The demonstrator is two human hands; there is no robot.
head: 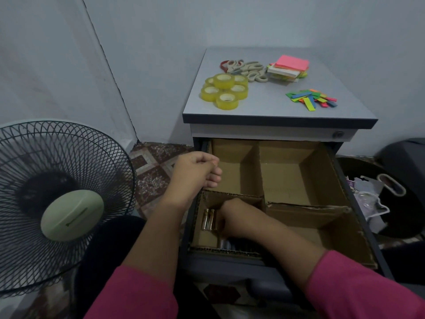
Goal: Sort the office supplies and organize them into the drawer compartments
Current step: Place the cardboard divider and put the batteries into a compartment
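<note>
The open drawer [261,171] holds a cardboard divider making four compartments. In the near-left compartment two gold batteries [208,219] lie side by side, with darker cylinders [226,245] closer to me. My right hand [236,215] reaches down into that compartment beside the batteries, its fingertips hidden. My left hand [197,169] is a closed fist at the drawer's left edge, with nothing visible in it. On the cabinet top [264,109] lie several yellow tape rolls [224,90], scissors [247,69], a stack of sticky notes [288,69] and coloured paper tabs [311,99].
A standing fan [57,203] is close on the left, near my left arm. A dark bin [391,203] with bags and clutter stands to the right of the drawer. The other three compartments show only bare cardboard. The cabinet stands against the wall.
</note>
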